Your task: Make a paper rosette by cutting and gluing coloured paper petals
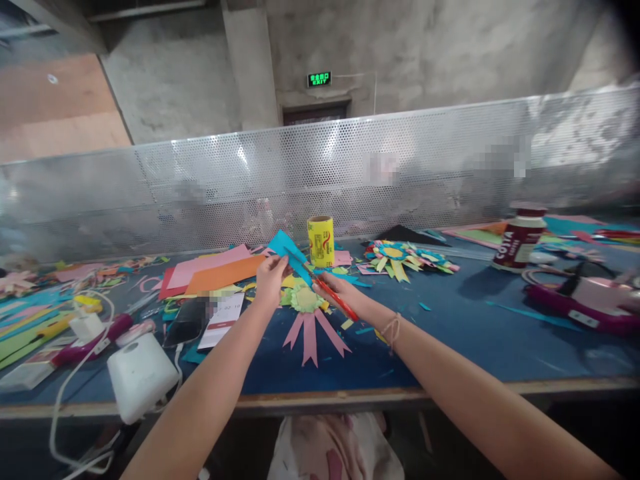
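My left hand [271, 277] pinches a sheet of blue paper [287, 248] above the middle of the table. Red-handled scissors [336, 297] are in my right hand [340, 288], with the blades against the blue paper. How far apart the blades stand is hard to make out. Below both hands lies a paper rosette [306, 300] with a green ruffled round and pink notched tails [310, 340]. Just behind the hands stands a yellow roll of tape [321, 241]. More paper rosettes [395, 257] in yellow, blue and pink lie to the right of it.
Orange [223, 273] and pink sheets lie left of my hands, near a phone [223, 321]. A white device [143, 377] with a cable sits at the front left edge. A dark red bottle [520, 239] and a purple tool [575, 310] stand right. A perforated metal screen [400, 173] runs behind.
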Motion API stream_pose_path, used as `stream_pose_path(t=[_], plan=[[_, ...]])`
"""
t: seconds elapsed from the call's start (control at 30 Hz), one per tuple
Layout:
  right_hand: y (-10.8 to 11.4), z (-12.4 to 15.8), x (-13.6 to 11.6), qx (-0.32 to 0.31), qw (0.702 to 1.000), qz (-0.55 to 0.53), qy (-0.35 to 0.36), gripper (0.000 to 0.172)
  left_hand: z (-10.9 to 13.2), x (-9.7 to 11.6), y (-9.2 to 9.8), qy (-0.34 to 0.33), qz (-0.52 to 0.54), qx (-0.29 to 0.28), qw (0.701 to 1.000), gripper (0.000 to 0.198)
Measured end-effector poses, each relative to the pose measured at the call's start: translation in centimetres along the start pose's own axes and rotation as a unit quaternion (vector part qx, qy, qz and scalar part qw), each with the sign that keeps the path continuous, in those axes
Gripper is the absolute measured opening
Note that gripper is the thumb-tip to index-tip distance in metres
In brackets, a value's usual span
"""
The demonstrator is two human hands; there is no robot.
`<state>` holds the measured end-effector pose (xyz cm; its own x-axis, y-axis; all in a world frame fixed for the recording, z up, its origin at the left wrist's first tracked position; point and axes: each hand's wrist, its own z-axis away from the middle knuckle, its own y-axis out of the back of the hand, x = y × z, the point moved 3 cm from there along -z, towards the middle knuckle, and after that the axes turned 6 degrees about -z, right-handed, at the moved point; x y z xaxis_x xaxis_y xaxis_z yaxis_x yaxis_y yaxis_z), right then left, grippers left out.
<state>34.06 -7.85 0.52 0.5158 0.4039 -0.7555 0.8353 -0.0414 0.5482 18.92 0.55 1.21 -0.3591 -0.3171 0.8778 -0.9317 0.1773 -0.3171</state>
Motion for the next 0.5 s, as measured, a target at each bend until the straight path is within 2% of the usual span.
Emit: stream_pose_path(t=[0.13,0.23,0.33,0.5], plan=[[-0.59,0.01,0.65,0.001,0.996,-0.091,-0.025,0.039,0.41,-0.09,-0.38,0.007,-0.021,-0.021,1.0,0.026],[-0.76,0.08,0.71,0.006,0.993,-0.116,-0.037,0.039,0.75,-0.12,-0.58,0.017,-0.043,-0.025,0.999,0.026],[-0.75,0.04,0.62,0.011,0.995,-0.096,-0.027,0.039,0.91,-0.07,-0.68,0.024,-0.049,-0.032,0.998,0.028],[-0.65,-0.33,0.72,0.046,0.999,-0.001,-0.005,0.04,0.88,-0.03,-0.63,0.032,-0.038,-0.022,0.999,0.03]])
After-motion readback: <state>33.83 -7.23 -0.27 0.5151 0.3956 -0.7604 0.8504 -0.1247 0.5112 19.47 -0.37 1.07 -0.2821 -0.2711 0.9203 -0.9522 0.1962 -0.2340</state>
